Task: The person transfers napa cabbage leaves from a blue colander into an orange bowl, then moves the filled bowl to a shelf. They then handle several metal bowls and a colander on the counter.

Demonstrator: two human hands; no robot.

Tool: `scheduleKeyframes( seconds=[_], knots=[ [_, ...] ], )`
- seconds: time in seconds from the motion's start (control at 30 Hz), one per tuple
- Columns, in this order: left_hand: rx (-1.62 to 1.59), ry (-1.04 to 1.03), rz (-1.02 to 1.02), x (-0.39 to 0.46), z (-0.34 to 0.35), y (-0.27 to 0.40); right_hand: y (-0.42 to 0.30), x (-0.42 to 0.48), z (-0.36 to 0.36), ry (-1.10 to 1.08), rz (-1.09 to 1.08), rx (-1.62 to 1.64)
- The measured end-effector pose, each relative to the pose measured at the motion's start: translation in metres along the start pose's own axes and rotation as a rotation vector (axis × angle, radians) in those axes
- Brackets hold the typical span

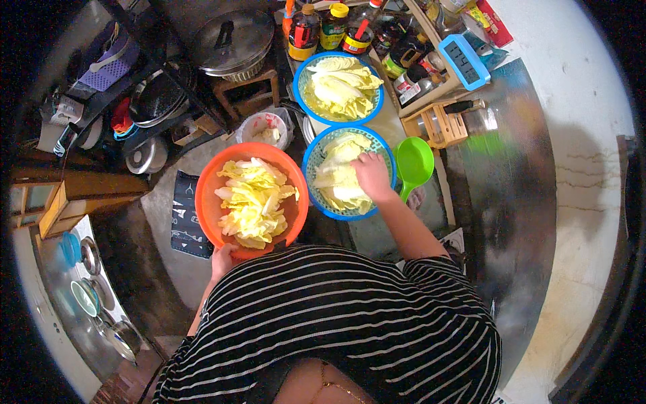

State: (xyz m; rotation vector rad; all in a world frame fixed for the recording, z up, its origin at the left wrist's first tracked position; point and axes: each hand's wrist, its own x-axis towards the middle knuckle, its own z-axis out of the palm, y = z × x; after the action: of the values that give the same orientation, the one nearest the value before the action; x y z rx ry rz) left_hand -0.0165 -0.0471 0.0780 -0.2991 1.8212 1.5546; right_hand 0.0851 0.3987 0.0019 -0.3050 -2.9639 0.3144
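Note:
My left hand (222, 261) grips the near rim of an orange plastic basin (203, 222), which holds a heap of torn napa cabbage leaves (252, 202). To its right stands a blue-rimmed plastic colander (348, 218) with larger pale cabbage leaves (335, 169). My right hand (372, 174) rests on those leaves at the colander's right side, fingers bent; whether it grasps a leaf cannot be told. Beyond, a second blue-rimmed colander (297, 96) holds more cabbage leaves (343, 91). A green plastic ladle (415, 160) lies right of the nearer colander, its handle pointing towards me.
Sauce bottles (304, 33) stand at the back beside a crate (429, 103) of condiments. A blue digital clock (464, 61) sits on its edge, near a wooden knife block (439, 126). A lined bin (262, 132) stands behind the basin; a large lidded pan (234, 43) is farther back.

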Motion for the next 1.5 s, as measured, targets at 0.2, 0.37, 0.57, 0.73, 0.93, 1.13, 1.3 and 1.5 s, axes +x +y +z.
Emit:
scheduleKeyframes(
  seconds=[0.2, 0.37, 0.57, 0.73, 0.93, 1.13, 1.3, 1.5],
  knots=[
    [-0.24, 0.044, -0.123, -0.006, 0.02, 0.024, -0.022, -0.052, -0.01, -0.032, 0.078, 0.041],
    [0.316, -0.056, 0.038, -0.003, -0.012, 0.005, -0.043, -0.063, -0.039, 0.086, 0.222, 0.148],
    [-0.139, -0.075, -0.015, -0.031, 0.009, 0.036, -0.069, -0.082, -0.075, 0.255, 0.426, 0.444],
    [-0.351, -0.225, -0.121, -0.049, 0.007, 0.064, -0.157, -0.1, -0.107, 0.051, 0.663, 1.102],
    [-0.202, -0.534, -0.128, -0.063, -0.004, 0.107, -0.26, -0.105, -0.172, 0.052, 0.795, 1.356],
    [-0.158, -0.993, -0.239, -0.09, -0.008, 0.165, -0.299, -0.157, -0.165, 0.47, 1.154, 1.562],
    [0.045, -0.778, -0.466, -0.008, 0.001, 0.142, -0.333, -0.215, -0.198, 0.936, 1.295, 1.613],
    [0.262, -0.848, -0.516, 0.108, 0.073, 0.078, -0.355, -0.301, -0.153, 1.16, 1.432, 1.314]
  ],
)
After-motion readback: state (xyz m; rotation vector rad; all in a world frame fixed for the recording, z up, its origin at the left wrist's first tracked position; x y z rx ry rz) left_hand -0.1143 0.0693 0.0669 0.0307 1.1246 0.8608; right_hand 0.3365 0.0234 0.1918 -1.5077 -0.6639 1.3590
